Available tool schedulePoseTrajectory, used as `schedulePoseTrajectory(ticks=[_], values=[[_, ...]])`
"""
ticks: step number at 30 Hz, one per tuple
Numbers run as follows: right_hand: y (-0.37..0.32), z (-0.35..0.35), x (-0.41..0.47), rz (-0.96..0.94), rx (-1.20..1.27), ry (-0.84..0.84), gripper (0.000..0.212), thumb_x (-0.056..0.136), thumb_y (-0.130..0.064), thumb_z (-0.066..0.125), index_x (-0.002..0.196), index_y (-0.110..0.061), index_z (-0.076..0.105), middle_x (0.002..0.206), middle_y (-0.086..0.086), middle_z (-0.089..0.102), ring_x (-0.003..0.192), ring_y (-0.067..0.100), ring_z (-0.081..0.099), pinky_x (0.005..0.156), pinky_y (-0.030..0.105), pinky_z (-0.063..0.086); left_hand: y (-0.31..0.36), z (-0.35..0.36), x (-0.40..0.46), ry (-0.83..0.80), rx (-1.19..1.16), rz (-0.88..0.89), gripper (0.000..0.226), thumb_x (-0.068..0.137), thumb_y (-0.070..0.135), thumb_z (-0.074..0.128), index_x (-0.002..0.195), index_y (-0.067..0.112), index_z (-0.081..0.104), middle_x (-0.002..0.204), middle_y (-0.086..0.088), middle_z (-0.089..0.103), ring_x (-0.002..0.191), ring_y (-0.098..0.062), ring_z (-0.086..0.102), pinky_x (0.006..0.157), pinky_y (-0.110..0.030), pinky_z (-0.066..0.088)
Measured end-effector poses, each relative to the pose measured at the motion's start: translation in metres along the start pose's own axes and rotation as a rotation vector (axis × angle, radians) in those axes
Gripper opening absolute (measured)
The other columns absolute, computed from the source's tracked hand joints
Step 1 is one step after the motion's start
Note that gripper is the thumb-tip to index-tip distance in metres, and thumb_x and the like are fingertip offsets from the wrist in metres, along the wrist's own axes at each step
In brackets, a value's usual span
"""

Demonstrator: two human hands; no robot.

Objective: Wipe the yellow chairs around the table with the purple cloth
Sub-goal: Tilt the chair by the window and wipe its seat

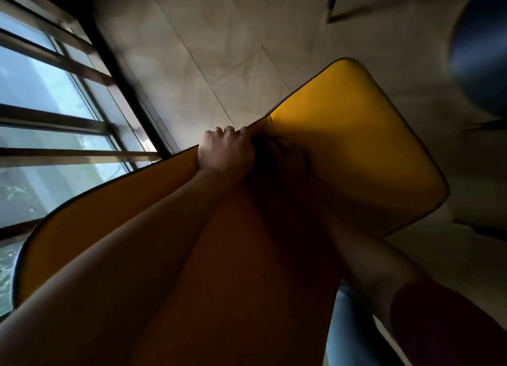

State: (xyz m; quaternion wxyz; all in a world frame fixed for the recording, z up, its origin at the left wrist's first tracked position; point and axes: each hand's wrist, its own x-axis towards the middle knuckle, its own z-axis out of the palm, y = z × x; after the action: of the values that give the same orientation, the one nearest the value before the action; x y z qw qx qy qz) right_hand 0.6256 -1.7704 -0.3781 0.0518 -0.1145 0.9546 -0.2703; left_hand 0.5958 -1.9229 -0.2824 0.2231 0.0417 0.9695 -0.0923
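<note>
Yellow chair (356, 151): one seen, close under the person, filling the middle and lower part of the view, its backrest in the foreground and its seat reaching out over the pale floor (219, 50) beside a barred window (55, 104).

Covering: smooth, padded upholstery with dark piping along the edges. Judged soft to the press, stiff in the frame beneath, wipeable and a little slick; not fragile. Weight cannot be told.

Hold: best steadied at the edge where back meets seat. The left hand (225, 151) is there now, fingers (219, 131) curled tight over the piped edge, gripping the chair.

Right hand (285, 159): lies in deep shadow at the crease between back and seat; whether its fingers are closed, or hold anything, cannot be told.

Purple cloth: not made out in the dark; possibly under the right hand, by judgement only.

Other items: a dark blue rounded object (482, 63) at the right edge, blurred.

Brands, labels, writing: none readable.
</note>
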Motion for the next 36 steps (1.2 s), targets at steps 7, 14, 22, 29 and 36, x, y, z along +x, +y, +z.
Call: schedulePoseTrajectory(ticks=[7, 14, 22, 29, 36], values=[[0.102, -0.071, -0.139, -0.437, -0.232, -0.786, 0.045, 0.085, -0.017, 0.078, 0.129, -0.021, 0.067, 0.139, 0.016, 0.059, 0.124, 0.037, 0.059, 0.103, 0.051, 0.049, 0.001, -0.008, -0.003, -0.022, -0.066, 0.003, 0.034, 0.099, 0.033, 0.043, 0.116, 0.011, 0.063, 0.110, -0.020, 0.066, 0.103, -0.039, 0.062, 0.077, -0.038, 0.041], [0.217, -0.111, -0.091, 0.183, -0.440, -0.482, 0.075, 0.065, -0.012, 0.086, 0.133, -0.007, 0.057, 0.114, 0.026, 0.060, 0.102, 0.046, 0.059, 0.085, 0.055, 0.049, 0.001, -0.004, -0.008, 0.020, 0.014, 0.052, 0.036, 0.096, 0.037, 0.047, 0.110, 0.010, 0.067, 0.105, -0.019, 0.066, 0.097, -0.037, 0.062, 0.072, -0.035, 0.037], [0.103, -0.009, -0.065, 0.480, -0.112, -0.286, 0.063, 0.099, -0.023, 0.053, 0.156, -0.021, 0.026, 0.161, 0.018, 0.023, 0.147, 0.043, 0.022, 0.117, 0.049, 0.017, 0.006, -0.005, -0.009, -0.099, 0.115, 0.033, 0.048, 0.097, 0.046, 0.045, 0.129, 0.012, 0.059, 0.120, -0.018, 0.058, 0.108, -0.038, 0.058, 0.082, -0.039, 0.042], [0.109, -0.032, -0.154, -0.206, -0.205, -0.671, 0.057, 0.096, -0.025, 0.065, 0.149, -0.023, 0.044, 0.155, 0.016, 0.040, 0.142, 0.039, 0.038, 0.117, 0.054, 0.028, 0.007, -0.006, -0.014, -0.174, 0.172, 0.054, 0.044, 0.099, 0.046, 0.043, 0.126, 0.016, 0.060, 0.121, -0.016, 0.054, 0.110, -0.036, 0.054, 0.085, -0.040, 0.042], [0.218, -0.098, -0.040, 0.806, -0.214, 0.095, 0.062, 0.082, -0.020, 0.065, 0.140, -0.013, 0.045, 0.137, 0.019, 0.049, 0.119, 0.041, 0.051, 0.097, 0.052, 0.044, 0.018, 0.001, -0.011, -0.186, 0.138, -0.008, 0.049, 0.095, 0.053, 0.042, 0.125, 0.019, 0.060, 0.124, -0.015, 0.052, 0.114, -0.037, 0.051, 0.093, -0.045, 0.040]])
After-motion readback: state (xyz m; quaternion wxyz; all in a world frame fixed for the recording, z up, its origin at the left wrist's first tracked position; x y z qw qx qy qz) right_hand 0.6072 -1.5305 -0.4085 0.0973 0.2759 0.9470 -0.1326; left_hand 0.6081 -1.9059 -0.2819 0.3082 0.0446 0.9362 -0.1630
